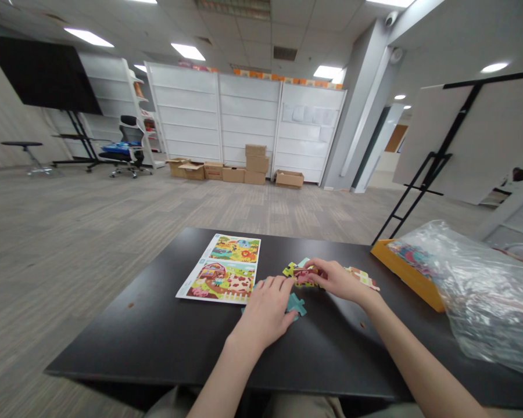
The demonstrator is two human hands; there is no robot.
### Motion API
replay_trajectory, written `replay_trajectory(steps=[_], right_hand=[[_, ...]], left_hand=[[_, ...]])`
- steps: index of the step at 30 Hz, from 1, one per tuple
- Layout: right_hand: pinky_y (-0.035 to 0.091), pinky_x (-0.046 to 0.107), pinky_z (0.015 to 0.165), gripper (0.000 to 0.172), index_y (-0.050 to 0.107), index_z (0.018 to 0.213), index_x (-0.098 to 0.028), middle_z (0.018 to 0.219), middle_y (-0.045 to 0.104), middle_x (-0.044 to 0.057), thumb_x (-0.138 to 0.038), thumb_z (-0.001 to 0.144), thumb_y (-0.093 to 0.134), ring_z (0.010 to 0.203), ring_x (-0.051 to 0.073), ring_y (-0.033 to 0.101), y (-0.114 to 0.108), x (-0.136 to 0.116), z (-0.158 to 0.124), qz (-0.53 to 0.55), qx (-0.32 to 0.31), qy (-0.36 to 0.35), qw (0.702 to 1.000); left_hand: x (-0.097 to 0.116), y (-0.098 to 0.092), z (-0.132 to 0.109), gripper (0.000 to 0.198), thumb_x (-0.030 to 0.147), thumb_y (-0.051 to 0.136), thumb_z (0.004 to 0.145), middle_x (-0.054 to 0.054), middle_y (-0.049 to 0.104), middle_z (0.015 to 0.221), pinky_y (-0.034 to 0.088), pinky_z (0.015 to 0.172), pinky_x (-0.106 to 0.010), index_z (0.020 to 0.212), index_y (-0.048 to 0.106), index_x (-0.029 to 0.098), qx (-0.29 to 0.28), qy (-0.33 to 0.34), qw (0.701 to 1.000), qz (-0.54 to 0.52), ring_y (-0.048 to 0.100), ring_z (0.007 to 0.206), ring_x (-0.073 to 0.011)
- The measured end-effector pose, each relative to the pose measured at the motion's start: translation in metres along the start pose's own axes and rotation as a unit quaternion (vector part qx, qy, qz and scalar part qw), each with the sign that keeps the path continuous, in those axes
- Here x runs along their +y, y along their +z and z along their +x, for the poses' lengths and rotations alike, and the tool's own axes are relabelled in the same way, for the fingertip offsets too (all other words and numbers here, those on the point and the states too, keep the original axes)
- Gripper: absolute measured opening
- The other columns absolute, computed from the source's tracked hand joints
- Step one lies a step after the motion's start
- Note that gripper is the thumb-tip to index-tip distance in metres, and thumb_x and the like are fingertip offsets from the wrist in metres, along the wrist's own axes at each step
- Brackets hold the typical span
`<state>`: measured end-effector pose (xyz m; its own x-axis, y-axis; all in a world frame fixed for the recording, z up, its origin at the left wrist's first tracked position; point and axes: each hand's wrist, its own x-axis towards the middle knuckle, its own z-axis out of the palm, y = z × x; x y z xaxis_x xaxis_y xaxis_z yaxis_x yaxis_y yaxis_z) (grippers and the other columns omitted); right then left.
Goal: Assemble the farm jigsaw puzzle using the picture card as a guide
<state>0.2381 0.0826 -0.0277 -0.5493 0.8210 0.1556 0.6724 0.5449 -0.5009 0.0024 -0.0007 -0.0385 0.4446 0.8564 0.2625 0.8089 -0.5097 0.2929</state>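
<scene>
My left hand point(267, 306) lies palm down on the table, its fingers stretched forward and its thumb apart. Teal jigsaw pieces point(296, 305) stick out from beneath it, partly covered. My right hand point(337, 280) pinches a puzzle piece point(305, 276) with green and pink printing, close to the left fingertips; the fingers hide part of it. Behind that piece lie more puzzle pieces point(291, 268) in lime green and pale teal. Beyond the right wrist, further printed pieces point(364, 277) show. Left of my left hand is a picture sheet point(218, 270) with a jungle scene above a farm scene.
The black table point(157, 342) carries a yellow box point(407, 276) at the right. Crumpled clear plastic wrap point(492, 302) lies over and beside the box. Past the table stand an easel board point(466, 139), cardboard boxes point(233, 174) and an office chair point(126, 148).
</scene>
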Motion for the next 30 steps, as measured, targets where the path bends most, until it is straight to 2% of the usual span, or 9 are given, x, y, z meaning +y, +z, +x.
replay_trajectory(steps=[2,9,11,15,21,23,25,27,30], right_hand=[[0.045,0.027,0.064,0.026,0.066,0.109,-0.021,0.082,0.075,0.003,-0.039,0.097,0.052,0.068,0.018,0.066,0.004,0.006,0.002,-0.008,0.024,0.029,0.999],[0.04,0.026,0.059,0.032,0.065,0.079,-0.022,0.069,0.071,0.002,-0.049,0.093,0.058,0.062,0.018,0.064,0.021,0.03,0.011,-0.036,0.081,0.082,0.993],[0.04,0.026,0.059,0.031,0.066,0.081,-0.022,0.069,0.072,0.002,-0.05,0.092,0.06,0.063,0.018,0.065,0.023,0.035,0.012,-0.049,0.094,0.103,0.989],[0.041,0.027,0.061,0.024,0.07,0.097,-0.022,0.074,0.074,0.002,-0.044,0.091,0.062,0.068,0.02,0.067,0.02,0.036,0.011,-0.087,0.11,0.129,0.982],[0.044,0.028,0.067,0.02,0.071,0.09,-0.021,0.087,0.074,0.006,-0.038,0.092,0.061,0.08,0.022,0.069,0.009,0.03,0.007,-0.168,0.127,0.151,0.966],[0.046,0.029,0.071,0.017,0.072,0.092,-0.02,0.094,0.072,0.008,-0.033,0.092,0.061,0.085,0.023,0.069,0.007,0.025,0.006,-0.181,0.154,0.125,0.963],[0.049,0.031,0.076,0.018,0.072,0.096,-0.02,0.097,0.071,0.008,-0.033,0.094,0.06,0.087,0.022,0.068,0.006,0.015,0.005,-0.147,0.153,0.059,0.975],[0.052,0.033,0.084,0.02,0.072,0.103,-0.021,0.102,0.072,0.008,-0.037,0.095,0.063,0.093,0.022,0.068,0.007,0.002,0.003,-0.073,0.101,-0.045,0.991],[0.05,0.038,0.1,0.033,0.069,0.117,-0.023,0.119,0.07,0.01,-0.042,0.089,0.072,0.114,0.025,0.064,0.013,-0.017,0.0,0.008,0.014,-0.161,0.987]], left_hand=[[0.0,0.001,0.0,0.047,0.036,0.065,0.091,-0.009,0.063,0.128,0.046,0.099,-0.044,0.134,0.05,0.022,-0.005,0.005,1.0,0.01,0.056,0.117,-0.029],[0.0,0.001,0.001,0.046,0.037,0.066,0.091,-0.009,0.064,0.125,0.046,0.098,-0.045,0.132,0.053,0.02,-0.009,0.01,1.0,0.015,0.057,0.116,-0.0301],[0.001,0.0,0.001,0.045,0.036,0.066,0.091,-0.01,0.064,0.124,0.046,0.098,-0.045,0.131,0.054,0.02,-0.01,0.009,1.0,0.014,0.057,0.116,-0.0304],[0.0,0.001,0.001,0.046,0.036,0.066,0.09,-0.01,0.064,0.124,0.046,0.1,-0.046,0.132,0.054,0.02,-0.01,0.007,1.0,0.005,0.057,0.117,-0.0307],[-0.004,0.003,0.001,0.045,0.029,0.065,0.09,-0.01,0.061,0.127,0.046,0.104,-0.043,0.133,0.053,0.021,0.006,-0.016,0.998,-0.056,0.054,0.123,-0.0292],[-0.005,0.004,0.001,0.048,0.028,0.067,0.088,-0.01,0.06,0.129,0.046,0.104,-0.042,0.134,0.052,0.022,0.01,-0.022,0.996,-0.084,0.053,0.125,-0.0292],[-0.006,0.005,0.0,0.058,0.028,0.069,0.085,-0.01,0.058,0.132,0.048,0.102,-0.041,0.139,0.047,0.024,0.009,-0.026,0.993,-0.113,0.054,0.126,-0.0289],[-0.007,0.007,0.0,0.07,0.027,0.072,0.082,-0.01,0.054,0.137,0.049,0.103,-0.041,0.145,0.041,0.026,0.012,-0.026,0.99,-0.136,0.053,0.129,-0.0285],[-0.009,0.007,0.0,0.082,0.029,0.077,0.077,-0.011,0.05,0.144,0.042,0.112,-0.043,0.148,0.037,0.025,0.032,-0.016,0.989,-0.143,0.045,0.137,-0.0296]])
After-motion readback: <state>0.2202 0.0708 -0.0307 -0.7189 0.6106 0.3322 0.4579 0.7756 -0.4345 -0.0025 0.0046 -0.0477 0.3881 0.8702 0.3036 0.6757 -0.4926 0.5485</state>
